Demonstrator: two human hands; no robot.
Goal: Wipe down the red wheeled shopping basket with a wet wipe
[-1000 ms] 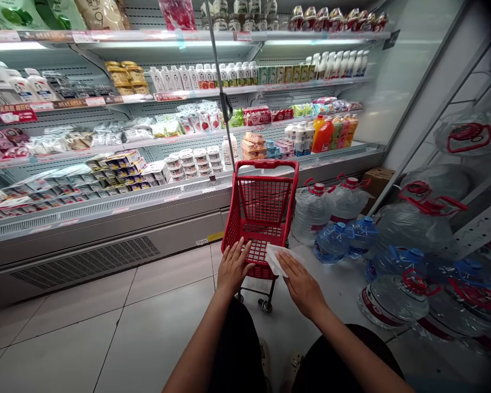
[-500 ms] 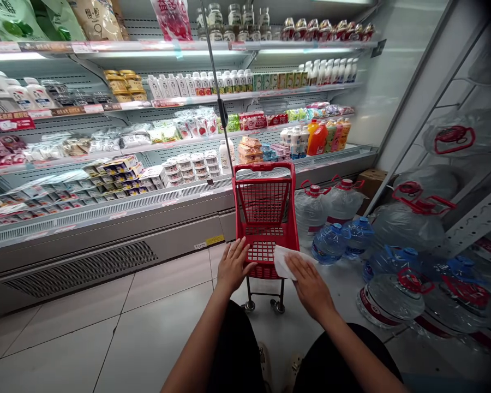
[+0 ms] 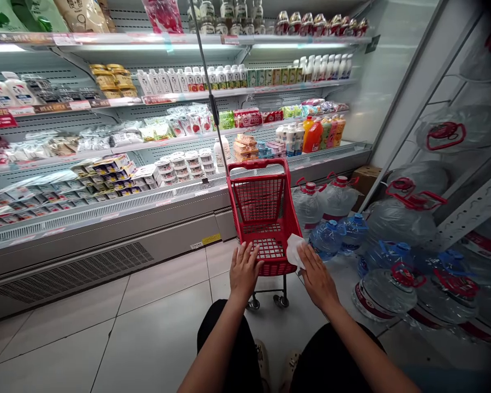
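A small red plastic shopping cart (image 3: 284, 215) with a grid floor stands on wheels right in front of my knees. My left hand (image 3: 244, 270) lies with its fingers stretched out over the near left corner of the cart. In my right hand (image 3: 317, 278) is a crumpled white wipe (image 3: 294, 250), under the fingers at the cart's near right side. The fingers hide part of the wipe, and I cannot tell how firmly it presses on the plastic.
Behind the cart runs an open refrigerated display case (image 3: 180, 224) with shelves of dairy goods and drinks. Large water bottles (image 3: 387, 292) with red handles and blue-capped bottles (image 3: 327, 239) crowd the right side. Pale floor tiles (image 3: 155, 322) stretch to the left.
My left hand has shifted right along the cart's near edge. The wipe has gone with my right hand from the near rim to the right side. The cart appears slightly turned.
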